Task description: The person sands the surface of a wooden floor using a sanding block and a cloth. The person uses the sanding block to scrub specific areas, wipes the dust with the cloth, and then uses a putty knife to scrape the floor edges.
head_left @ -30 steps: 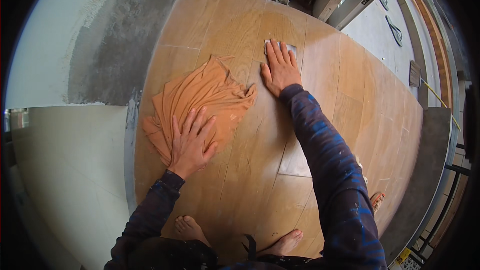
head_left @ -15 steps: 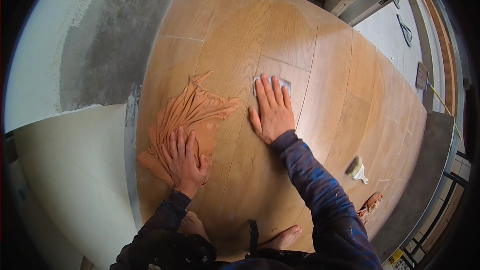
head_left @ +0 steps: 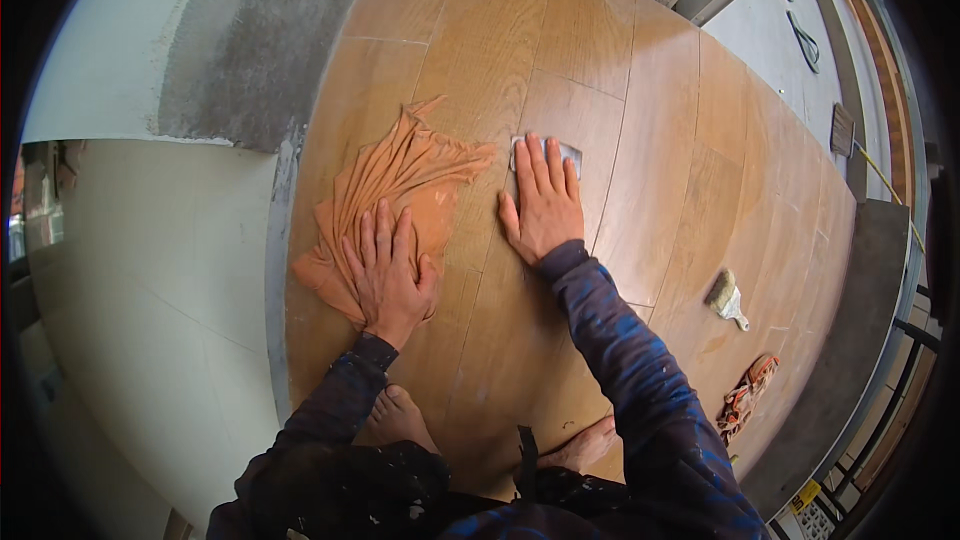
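On the wooden plank floor [head_left: 510,340] my left hand [head_left: 390,285] lies with its fingers spread on a crumpled orange cloth [head_left: 425,165]. The cloth is gathered into folds toward its far end. To the right of it, my right hand [head_left: 545,205] rests flat, fingers stretched out and thumb apart, over a small grey-white flat pad [head_left: 573,151]. The fingers cover most of this pad, so I cannot tell its exact kind. Only its far corners show past my fingertips.
A paintbrush [head_left: 725,295] and an orange-white patterned work glove [head_left: 748,395] lie on the floor at right. My bare feet [head_left: 402,420] are at the near edge. A pale panel [head_left: 170,270] borders the left, a dark ledge [head_left: 860,300] the right. Sandals [head_left: 803,42] lie at far right.
My view has shifted, so the floor sits higher in the picture. Against the plank seams, my right hand has slid a little toward me with the pad. My left hand stays on the cloth.
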A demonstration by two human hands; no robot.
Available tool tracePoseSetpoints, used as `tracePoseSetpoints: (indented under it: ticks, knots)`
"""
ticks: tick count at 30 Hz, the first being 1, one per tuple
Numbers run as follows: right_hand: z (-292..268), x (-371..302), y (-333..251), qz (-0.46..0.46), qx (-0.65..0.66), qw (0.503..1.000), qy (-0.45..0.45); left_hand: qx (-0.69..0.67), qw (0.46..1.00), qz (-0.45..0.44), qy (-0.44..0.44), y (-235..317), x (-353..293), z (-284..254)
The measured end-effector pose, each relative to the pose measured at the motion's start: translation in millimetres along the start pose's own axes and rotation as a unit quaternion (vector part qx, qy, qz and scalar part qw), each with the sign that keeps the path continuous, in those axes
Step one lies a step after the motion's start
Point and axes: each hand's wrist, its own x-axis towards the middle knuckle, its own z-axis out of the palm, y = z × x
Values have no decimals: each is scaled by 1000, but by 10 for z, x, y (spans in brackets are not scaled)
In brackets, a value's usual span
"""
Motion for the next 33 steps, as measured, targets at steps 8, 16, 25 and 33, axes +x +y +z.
tracePoseSetpoints:
  ticks: [8,16,25,33]
  knots:
    - [-11,-1500,-808,-39,46,992,-114,21,995,91,-32,-138,236,-53]
    - [-124,-2729,-903,-25,73,983,-166,-23,954,292,61,959,2199,342]
    - [-155,-2292,456,293,-3,956,-19,-56,851,492,-176,892,1,144]
    - [-90,-921,279,96,-23,995,4,-60,870,438,-220,-93,-1001,29]
